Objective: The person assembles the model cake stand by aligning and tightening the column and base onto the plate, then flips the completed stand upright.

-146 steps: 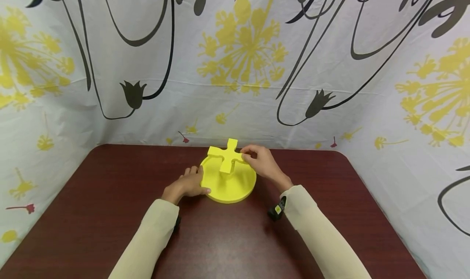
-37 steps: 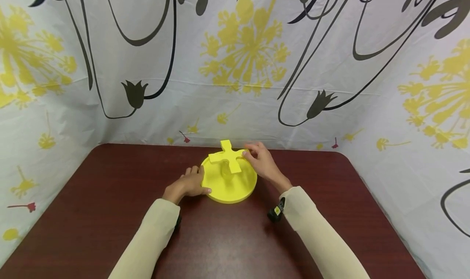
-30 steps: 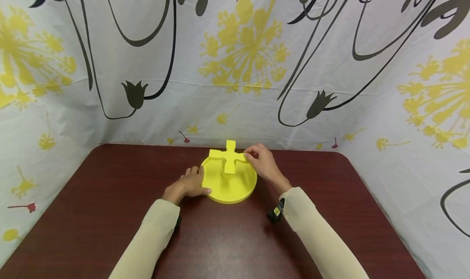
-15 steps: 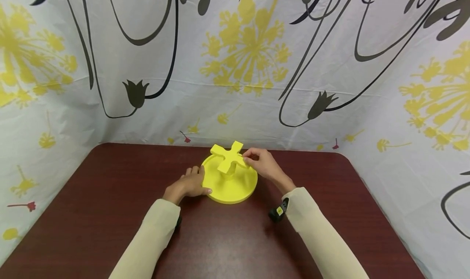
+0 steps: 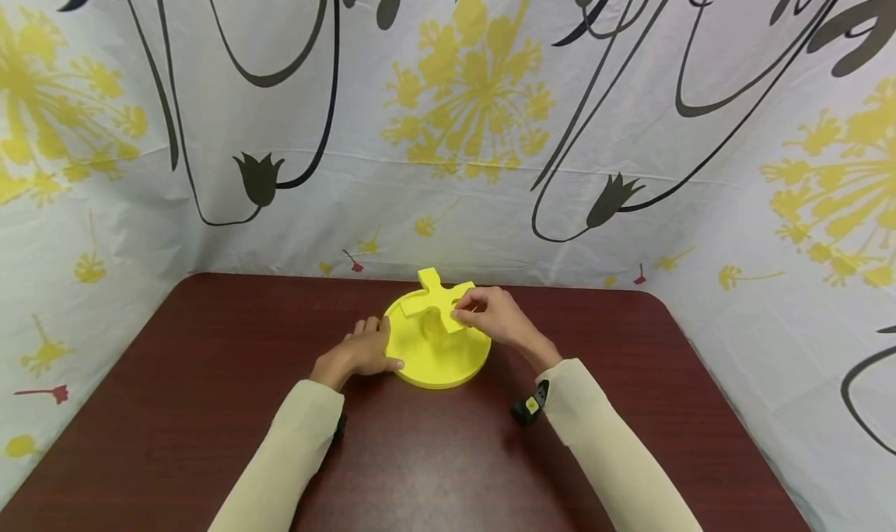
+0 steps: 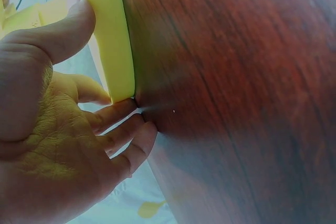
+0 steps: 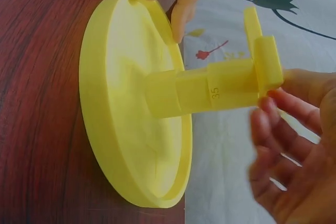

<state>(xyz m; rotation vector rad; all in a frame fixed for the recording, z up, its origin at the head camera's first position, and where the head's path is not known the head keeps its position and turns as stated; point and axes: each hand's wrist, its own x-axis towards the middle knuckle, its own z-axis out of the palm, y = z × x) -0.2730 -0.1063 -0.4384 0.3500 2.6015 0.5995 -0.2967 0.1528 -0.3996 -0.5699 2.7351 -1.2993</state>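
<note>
A yellow round base (image 5: 437, 367) with a raised rim lies on the table. From its middle rises a stepped yellow stem (image 7: 202, 90) marked "35", topped by a yellow cross-shaped knob (image 5: 437, 297). At the base's left edge my left hand (image 5: 360, 349) holds the rim, its thumb (image 6: 79, 22) over the top and the other fingers along the outer side, close to the tabletop. My right hand (image 5: 495, 316) pinches one arm of the knob between thumb and fingertips. Fingers partly cover that arm in the head view.
The dark reddish wooden table (image 5: 420, 470) has rounded far corners just behind the base. A white sheet (image 5: 301, 244) printed with yellow and grey flowers hangs behind and at both sides. A black wrist device (image 5: 530, 404) sits below the right hand.
The cross-shaped knob has turned clockwise as seen from above. My right hand has come slightly nearer and to the left with one arm. The base and my left hand stay put.
</note>
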